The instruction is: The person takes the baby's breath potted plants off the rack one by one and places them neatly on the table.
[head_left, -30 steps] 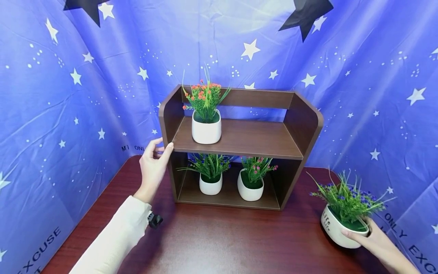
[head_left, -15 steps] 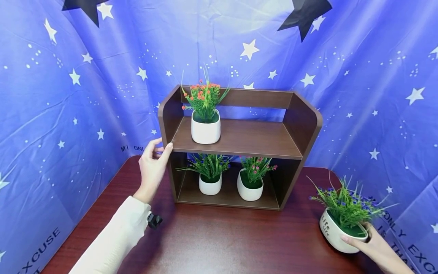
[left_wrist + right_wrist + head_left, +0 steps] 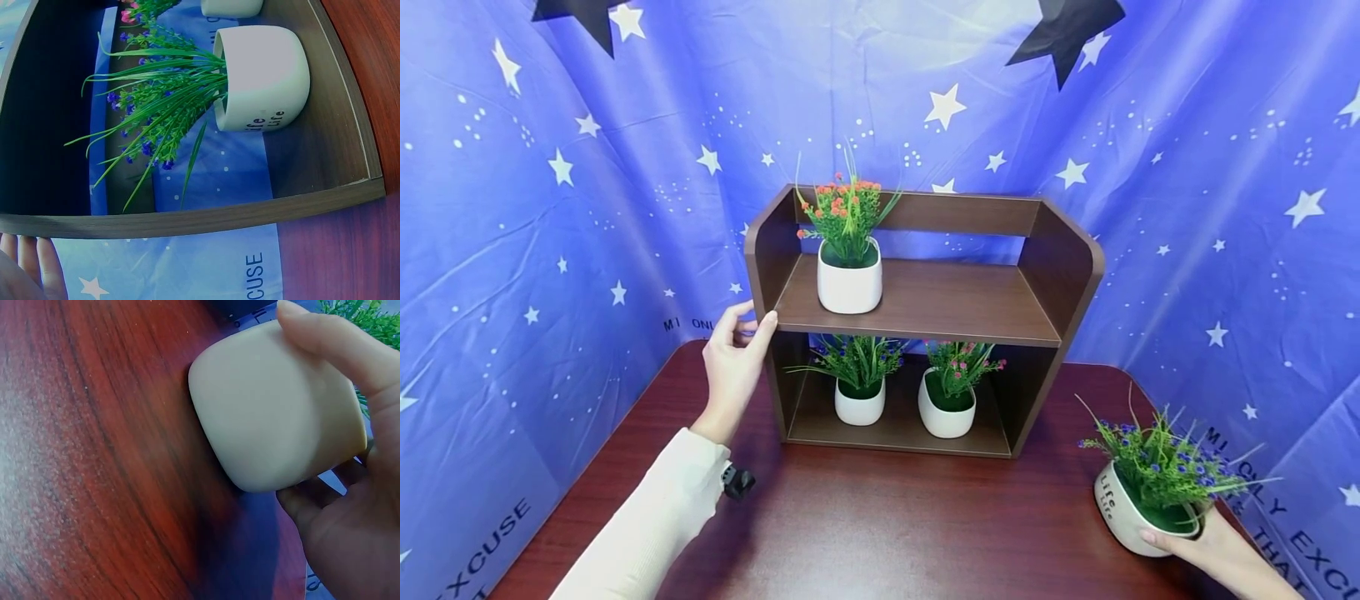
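Observation:
My left hand (image 3: 734, 367) holds the left side panel of a dark brown two-tier shelf (image 3: 970, 300), thumb at the front edge and fingers along the outside. At the right of the table, my right hand (image 3: 1213, 546) grips a potted plant (image 3: 1138, 517) with blue flowers and "Life" lettering on its white pot. In the right wrist view, thumb and fingers hold opposite sides of that tilted pot (image 3: 269, 412), low at the tabletop. An orange-flowered potted plant (image 3: 850, 283) stands on the upper tier. Below it are a blue-flowered potted plant (image 3: 860, 407) and a pink-flowered one (image 3: 947, 412).
The reddish-brown wooden table (image 3: 865, 525) lies under everything. A blue curtain (image 3: 647, 167) printed with stars and letters hangs behind and along both sides, close to the right hand. A small black device (image 3: 739, 482) is on the left wrist.
My right hand has shifted slightly left and toward the front with the potted plant, which now leans a little more. The left hand and the shelf have stayed in place.

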`<action>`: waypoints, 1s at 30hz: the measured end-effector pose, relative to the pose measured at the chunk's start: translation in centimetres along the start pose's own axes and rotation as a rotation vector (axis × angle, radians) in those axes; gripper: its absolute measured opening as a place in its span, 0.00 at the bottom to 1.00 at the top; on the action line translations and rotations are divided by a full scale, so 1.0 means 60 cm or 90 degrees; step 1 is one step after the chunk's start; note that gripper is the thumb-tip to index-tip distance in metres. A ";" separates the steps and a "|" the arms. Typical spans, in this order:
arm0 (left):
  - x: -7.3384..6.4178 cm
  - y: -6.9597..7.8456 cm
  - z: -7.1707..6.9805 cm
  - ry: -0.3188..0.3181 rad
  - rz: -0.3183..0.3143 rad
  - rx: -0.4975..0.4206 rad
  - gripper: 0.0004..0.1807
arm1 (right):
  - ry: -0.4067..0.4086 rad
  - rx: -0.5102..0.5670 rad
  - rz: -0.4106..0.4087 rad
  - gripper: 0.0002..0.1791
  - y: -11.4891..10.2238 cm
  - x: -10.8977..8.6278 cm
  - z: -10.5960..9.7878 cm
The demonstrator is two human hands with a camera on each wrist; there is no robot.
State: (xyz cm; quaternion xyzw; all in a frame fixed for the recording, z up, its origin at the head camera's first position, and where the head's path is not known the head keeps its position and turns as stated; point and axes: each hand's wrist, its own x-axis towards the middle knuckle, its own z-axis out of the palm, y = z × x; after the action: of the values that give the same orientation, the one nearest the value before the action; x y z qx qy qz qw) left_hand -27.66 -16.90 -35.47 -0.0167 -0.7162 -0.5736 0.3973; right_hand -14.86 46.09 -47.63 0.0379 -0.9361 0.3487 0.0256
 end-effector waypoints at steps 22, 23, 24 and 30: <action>-0.002 0.005 -0.002 -0.002 0.006 -0.002 0.18 | -0.047 0.046 0.141 0.57 -0.020 0.010 -0.023; -0.002 0.006 -0.002 -0.002 0.006 -0.003 0.18 | -0.024 0.057 0.116 0.56 -0.019 0.008 -0.023; -0.002 0.006 -0.002 -0.001 0.007 -0.004 0.18 | 0.008 0.072 0.079 0.54 -0.017 0.007 -0.022; -0.001 0.005 -0.001 -0.001 0.007 0.006 0.18 | 0.140 0.078 -0.049 0.50 -0.018 0.003 -0.025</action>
State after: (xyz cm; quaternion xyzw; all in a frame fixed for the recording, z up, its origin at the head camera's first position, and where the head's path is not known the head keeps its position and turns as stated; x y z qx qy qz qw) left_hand -27.45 -16.80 -35.23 -0.0190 -0.7193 -0.5678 0.3999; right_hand -14.90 46.26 -45.78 0.0367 -0.9026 0.4058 0.1387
